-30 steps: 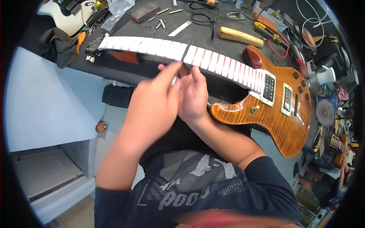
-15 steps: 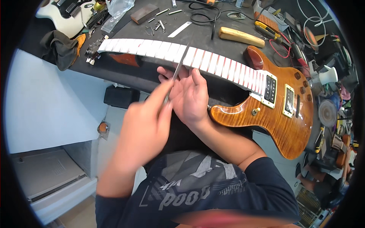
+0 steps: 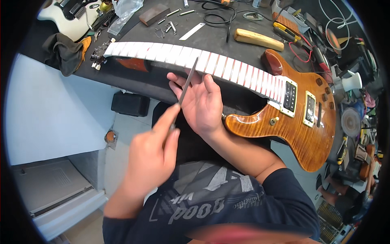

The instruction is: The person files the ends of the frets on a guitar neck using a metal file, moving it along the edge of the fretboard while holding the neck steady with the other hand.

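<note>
A dark grey workbench (image 3: 227,28) strewn with small tools fills the upper frame, a pale blue-white wall panel (image 3: 53,114) sits at left, a light tiled floor (image 3: 122,138) lies below centre-left, and a white cabinet (image 3: 53,199) occupies the lower left under even bright light.

Bright, even daylight-like light from above; colours clean, no dim zones except under the dark grey workbench (image 3: 134,79). Glossy amber flame-top electric guitar body (image 3: 300,130) carries soft white glare along its lower edge. Shadows soft and short. Strong fisheye bend; black vignette rings the frame. Left hand (image 3: 152,156) slightly motion-blurred; lower edge smeared, out of focus.
</note>
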Available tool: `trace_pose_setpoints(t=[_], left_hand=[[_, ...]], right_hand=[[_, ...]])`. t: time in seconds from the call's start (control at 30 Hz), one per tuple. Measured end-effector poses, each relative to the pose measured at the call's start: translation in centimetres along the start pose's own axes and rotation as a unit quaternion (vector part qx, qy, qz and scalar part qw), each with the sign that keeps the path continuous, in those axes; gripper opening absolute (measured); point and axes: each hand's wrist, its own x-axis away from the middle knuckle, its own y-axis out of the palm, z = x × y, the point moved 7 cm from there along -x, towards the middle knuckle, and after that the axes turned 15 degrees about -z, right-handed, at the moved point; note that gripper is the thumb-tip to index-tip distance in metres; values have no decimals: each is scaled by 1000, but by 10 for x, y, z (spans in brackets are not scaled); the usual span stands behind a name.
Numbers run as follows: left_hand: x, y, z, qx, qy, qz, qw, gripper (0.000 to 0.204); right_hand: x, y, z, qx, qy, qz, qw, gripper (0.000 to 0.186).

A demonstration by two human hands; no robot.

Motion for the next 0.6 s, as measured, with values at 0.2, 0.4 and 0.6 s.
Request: trace_pose_setpoints(t=[0.2,0.4,0.6], left_hand=[[-71,-15,5,-8,-13,13,1000,43],[-36,-2,-2,29,1,9,1000,44],[-31,-7,-1,-5,31,27,999,47]], right_hand=[[0,0,2,-2,2,-46,999,50],[0,-4,-2,-34,-13,17,999,48],[-1,4,-1,-24,-15,10,1000,50]])
